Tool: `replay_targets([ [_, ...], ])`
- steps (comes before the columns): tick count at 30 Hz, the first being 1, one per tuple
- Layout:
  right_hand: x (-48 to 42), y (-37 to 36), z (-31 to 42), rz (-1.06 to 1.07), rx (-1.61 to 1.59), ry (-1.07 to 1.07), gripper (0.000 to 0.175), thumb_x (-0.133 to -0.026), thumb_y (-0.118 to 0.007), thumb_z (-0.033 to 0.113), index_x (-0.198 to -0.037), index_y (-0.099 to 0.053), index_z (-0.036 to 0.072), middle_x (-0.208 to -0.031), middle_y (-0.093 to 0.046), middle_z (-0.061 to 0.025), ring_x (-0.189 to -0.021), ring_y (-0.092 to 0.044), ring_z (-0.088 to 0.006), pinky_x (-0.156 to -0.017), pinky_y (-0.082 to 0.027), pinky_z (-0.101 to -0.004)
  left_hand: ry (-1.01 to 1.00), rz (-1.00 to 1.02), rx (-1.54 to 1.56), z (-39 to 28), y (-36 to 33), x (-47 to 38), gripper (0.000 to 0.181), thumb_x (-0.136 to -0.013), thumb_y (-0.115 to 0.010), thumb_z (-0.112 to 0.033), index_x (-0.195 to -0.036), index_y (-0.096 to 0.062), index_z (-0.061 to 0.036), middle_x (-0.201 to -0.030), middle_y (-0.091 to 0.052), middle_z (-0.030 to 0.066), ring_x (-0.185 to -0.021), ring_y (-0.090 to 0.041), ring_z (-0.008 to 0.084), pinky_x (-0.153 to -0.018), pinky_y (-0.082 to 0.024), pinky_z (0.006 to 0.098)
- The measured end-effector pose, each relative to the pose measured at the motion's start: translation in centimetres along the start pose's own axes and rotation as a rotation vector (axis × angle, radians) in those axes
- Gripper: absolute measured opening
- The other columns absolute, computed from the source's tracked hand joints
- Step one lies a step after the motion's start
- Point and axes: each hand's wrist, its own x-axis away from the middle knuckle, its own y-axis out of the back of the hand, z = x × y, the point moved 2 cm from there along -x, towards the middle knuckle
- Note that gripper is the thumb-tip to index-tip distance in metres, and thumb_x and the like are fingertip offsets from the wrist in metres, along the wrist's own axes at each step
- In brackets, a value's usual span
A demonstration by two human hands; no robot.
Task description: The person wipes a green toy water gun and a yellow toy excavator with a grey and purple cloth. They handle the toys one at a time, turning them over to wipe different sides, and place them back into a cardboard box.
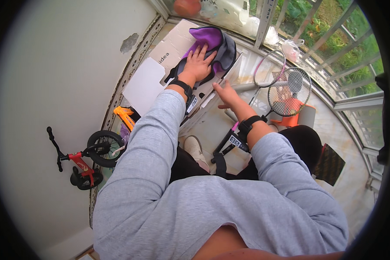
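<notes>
My left hand (198, 65) lies palm down, fingers spread, on a purple and grey fabric item (225, 48) with black edging. The fabric rests in a crumpled heap on a large Midea cardboard box (172, 42). A white flap or sheet (146, 86) covers the box's nearer left part. Just off the box's right edge is my right hand (227, 96), its fingers apart and nothing in its grasp. Each wrist wears a black strap with a printed tag.
Right of the box are two badminton rackets (290, 109), a grey-headed appliance (295, 82) and an orange and grey object (290, 112). A black and pink long object (225, 139) is near my shoe (195, 149). A red balance bike (82, 162) stands left, by an orange toy (126, 117). Barred windows border the right.
</notes>
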Motion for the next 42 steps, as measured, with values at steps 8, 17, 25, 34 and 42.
replay_targets([
  [8,-0.7,-1.5,-0.6,-0.057,0.029,0.095,0.085,-0.09,-0.048,0.024,-0.15,0.006,-0.002,-0.129,-0.05,-0.0272,-0.098,-0.062,-0.038,-0.055,-0.061,-0.0442,0.282,0.086,-0.151,7.2,1.2,-4.5,0.056,-0.094,-0.04,-0.031,-0.15,-0.031,-0.0325,-0.162,-0.014,0.0029,-0.145,-0.026,0.0291,-0.115,-0.017,0.0581],
  [17,-0.9,-1.4,-0.8,0.005,0.03,0.074,0.084,-0.092,-0.046,0.024,-0.15,0.009,0.0,-0.136,-0.046,-0.0251,-0.107,-0.059,-0.0392,-0.059,-0.063,-0.0453,0.467,-0.142,-0.09,18.6,1.1,-0.6,0.032,-0.09,-0.052,-0.015,-0.119,-0.064,-0.0115,-0.132,-0.058,0.0123,-0.115,-0.057,0.0349,-0.095,-0.048,0.0435],
  [25,-2.1,-1.3,-1.8,0.023,0.055,0.096,0.079,-0.092,-0.045,0.025,-0.149,0.007,0.006,-0.112,-0.056,-0.0179,-0.083,-0.061,-0.0272,-0.059,-0.061,-0.0451,0.607,-1.201,1.074,18.5,12.2,4.5,0.029,-0.083,-0.07,-0.023,-0.103,-0.065,-0.0016,-0.097,-0.068,0.0114,-0.085,-0.064,0.0228,-0.078,-0.05,0.0341],
  [34,-1.1,-1.5,-0.8,-0.499,0.389,0.418,0.077,-0.088,-0.059,0.028,-0.144,-0.018,-0.006,-0.132,-0.05,-0.0258,-0.113,-0.055,-0.0366,-0.085,-0.054,-0.0421,0.739,-0.661,0.306,11.4,11.9,20.8,0.047,-0.075,-0.065,-0.014,-0.118,-0.054,-0.0003,-0.107,-0.063,0.0262,-0.099,-0.061,0.0408,-0.09,-0.048,0.0437],
  [42,3.6,-2.1,2.8,-0.312,0.708,0.488,0.043,-0.089,-0.059,0.035,-0.119,-0.057,0.004,-0.115,-0.065,-0.0209,-0.105,-0.063,-0.0379,-0.087,-0.051,-0.047,0.642,0.263,0.301,7.5,5.1,22.7,0.066,-0.074,-0.062,-0.01,-0.138,-0.048,-0.0134,-0.121,-0.059,0.0261,-0.113,-0.057,0.0415,-0.098,-0.046,0.0419],
])
